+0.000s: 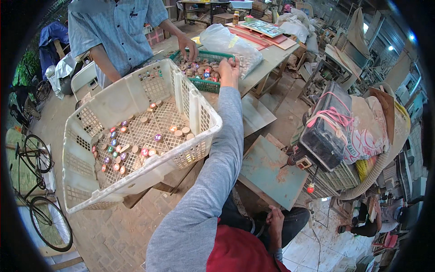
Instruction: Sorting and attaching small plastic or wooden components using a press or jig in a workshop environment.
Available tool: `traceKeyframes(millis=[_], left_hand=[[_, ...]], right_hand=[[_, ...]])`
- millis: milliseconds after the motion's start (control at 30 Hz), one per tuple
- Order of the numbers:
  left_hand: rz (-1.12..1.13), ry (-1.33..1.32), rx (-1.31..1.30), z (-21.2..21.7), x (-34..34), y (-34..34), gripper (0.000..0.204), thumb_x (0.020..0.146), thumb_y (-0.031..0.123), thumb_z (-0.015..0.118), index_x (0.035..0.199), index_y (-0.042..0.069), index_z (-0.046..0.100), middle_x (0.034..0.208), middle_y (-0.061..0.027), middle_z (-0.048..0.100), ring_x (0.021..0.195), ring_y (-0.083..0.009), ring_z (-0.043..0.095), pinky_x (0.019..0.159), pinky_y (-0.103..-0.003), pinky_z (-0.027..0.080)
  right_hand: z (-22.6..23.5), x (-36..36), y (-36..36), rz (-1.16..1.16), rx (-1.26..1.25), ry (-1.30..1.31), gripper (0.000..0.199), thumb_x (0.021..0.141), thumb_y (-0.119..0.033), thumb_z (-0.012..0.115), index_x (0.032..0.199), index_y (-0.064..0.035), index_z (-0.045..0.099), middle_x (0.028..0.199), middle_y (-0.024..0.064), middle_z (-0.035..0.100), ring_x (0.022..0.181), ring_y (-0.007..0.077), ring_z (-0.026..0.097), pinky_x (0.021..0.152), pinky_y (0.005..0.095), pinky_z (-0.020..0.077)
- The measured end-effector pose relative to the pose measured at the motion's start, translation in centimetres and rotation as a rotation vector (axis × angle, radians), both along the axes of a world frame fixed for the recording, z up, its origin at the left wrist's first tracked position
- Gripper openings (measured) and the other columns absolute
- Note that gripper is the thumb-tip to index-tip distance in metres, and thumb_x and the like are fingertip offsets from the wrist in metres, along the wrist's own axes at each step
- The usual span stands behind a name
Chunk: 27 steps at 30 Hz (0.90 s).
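Note:
My left arm, in a grey sleeve, stretches forward past the white crate. My left hand (229,71) is closed on the right end of a green plastic basket (206,85). Small round wooden discs (195,69), some with coloured numbered faces, fill the basket. Another person's hand (188,47) reaches into it from the far side. Down by my lap, my right hand (274,220) has its fingers curled together; what they hold, if anything, is too small to make out. A large white plastic crate (138,186) on my left has more numbered discs (157,137) scattered over its lattice bottom.
A clear plastic bag (231,43) lies beside the basket on a table (276,54) with stacked boards. Right of me stand a dusty green board (274,170) and a dark box (328,127) tied with pink cord. A bicycle (38,181) is far left.

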<state>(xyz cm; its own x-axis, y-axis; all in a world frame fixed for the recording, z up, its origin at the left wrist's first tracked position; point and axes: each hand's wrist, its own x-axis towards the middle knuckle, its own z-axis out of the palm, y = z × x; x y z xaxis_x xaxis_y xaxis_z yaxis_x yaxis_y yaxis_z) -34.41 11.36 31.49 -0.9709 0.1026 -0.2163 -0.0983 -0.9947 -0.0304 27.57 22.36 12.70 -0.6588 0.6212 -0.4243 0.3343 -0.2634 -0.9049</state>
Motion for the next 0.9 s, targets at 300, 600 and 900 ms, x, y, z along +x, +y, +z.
traceKeyframes(millis=[300, 600, 900], left_hand=[[0.312, 0.377, -0.673, 2.6, 11.8, 1.0, 0.045, 0.096, 0.011, 0.051, 0.139, 0.004, 0.039, 0.091, -0.0074, 0.058, 0.059, -0.0118, 0.049, 0.058, -0.027, 0.049], [-0.198, 0.663, -1.402, -14.2, 35.8, 4.2, 0.030, 0.097, 0.027, 0.059, 0.093, -0.001, 0.068, 0.071, 0.0000, 0.061, 0.070, -0.0084, 0.055, 0.063, -0.028, 0.045], [-0.781, 1.347, -1.438, -19.0, 45.8, 2.1, 0.032, 0.091, 0.026, 0.061, 0.109, 0.001, 0.070, 0.096, -0.0200, 0.071, 0.091, -0.0341, 0.068, 0.084, -0.039, 0.053]], right_hand=[[-0.7, 0.3, 0.4, -0.166, -0.229, 0.055, 0.024, 0.097, -0.026, 0.058, 0.093, -0.0043, 0.066, 0.066, 0.0013, 0.056, 0.058, 0.0137, 0.054, 0.053, 0.0269, 0.0441], [-1.6, 0.2, 2.0, -0.207, -0.655, 0.388, 0.012, 0.086, -0.005, 0.057, 0.098, -0.0043, 0.056, 0.095, 0.0073, 0.063, 0.100, 0.0248, 0.065, 0.092, 0.0372, 0.0531], [-1.2, -1.1, 0.5, -0.225, -0.373, 0.253, 0.044, 0.088, -0.004, 0.058, 0.131, -0.0065, 0.051, 0.105, 0.0058, 0.063, 0.093, 0.0173, 0.061, 0.080, 0.0318, 0.0481]])
